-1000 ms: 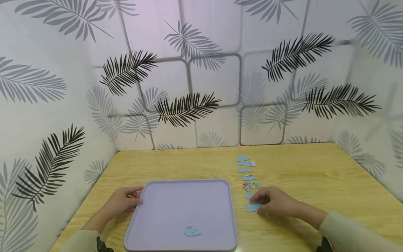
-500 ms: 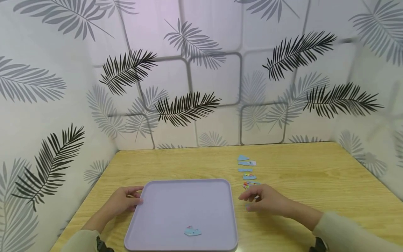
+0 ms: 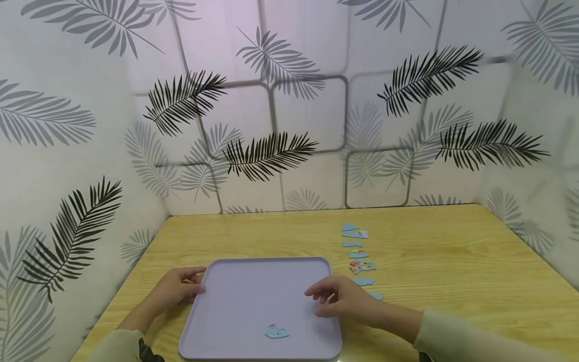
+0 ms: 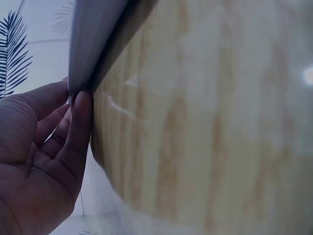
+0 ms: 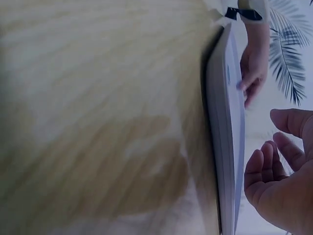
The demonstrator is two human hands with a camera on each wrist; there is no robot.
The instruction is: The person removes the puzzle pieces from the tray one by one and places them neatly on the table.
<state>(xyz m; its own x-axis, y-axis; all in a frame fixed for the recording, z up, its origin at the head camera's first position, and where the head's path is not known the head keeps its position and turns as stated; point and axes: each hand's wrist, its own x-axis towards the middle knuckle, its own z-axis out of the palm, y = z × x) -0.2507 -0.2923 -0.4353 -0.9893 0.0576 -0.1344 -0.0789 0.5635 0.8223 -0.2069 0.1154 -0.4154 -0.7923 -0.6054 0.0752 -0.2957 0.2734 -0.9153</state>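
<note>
A pale purple tray [image 3: 253, 281] lies on the table, and my left hand [image 3: 174, 289] pinches its left rim between thumb and fingers. In the left wrist view the left hand [image 4: 54, 127] shows this hold from below. On the tray, towards the near side, sits a light blue puzzle piece [image 3: 276, 331]. My right hand [image 3: 350, 300] hovers over the tray's right part, fingers loosely bent, with nothing between them. In the right wrist view that right hand [image 5: 286, 171] is seen above the tray rim. The nearest blue piece [image 3: 375, 296] of the column is partly hidden by the right hand.
Right of the tray, several puzzle pieces stand in a column, among them a multicoloured one [image 3: 362, 266] and a blue one [image 3: 364, 281]. The wooden table [image 3: 452, 261] meets a leaf-patterned wall covering [image 3: 312, 171] at its back edge.
My right hand has left the nearest puzzle piece in the column and moved left over the tray. The left hand, the tray and the piece on it have stayed in place.
</note>
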